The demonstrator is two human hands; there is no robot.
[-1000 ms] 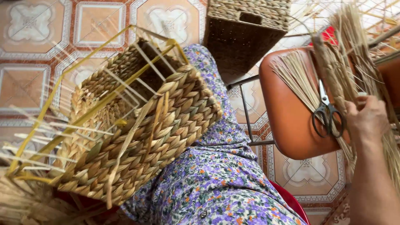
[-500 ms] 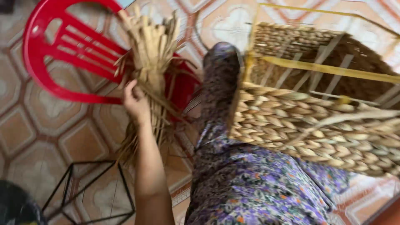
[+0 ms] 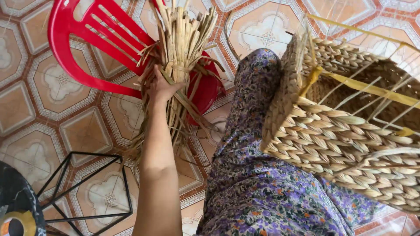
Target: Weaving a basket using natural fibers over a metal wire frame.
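Note:
My left hand [image 3: 161, 87] reaches out over the floor and grips a bundle of dried straw strands [image 3: 183, 48]. The bundle lies across the seat of a red plastic chair [image 3: 83, 48], and its loose ends hang down toward the tiles. A half-woven straw basket [image 3: 345, 131] on a yellow wire frame [image 3: 372, 89] rests on my lap at the right, over a purple flowered dress [image 3: 262, 188]. My right hand is out of sight.
A black wire frame stand [image 3: 87, 188] sits on the patterned tile floor [image 3: 39, 109] at the lower left. A dark round object [image 3: 15, 205] shows in the bottom left corner.
The view swung from my right side, where a hand was by scissors on an orange chair, to my left. My left hand stays on the straw bundle, now seen closer.

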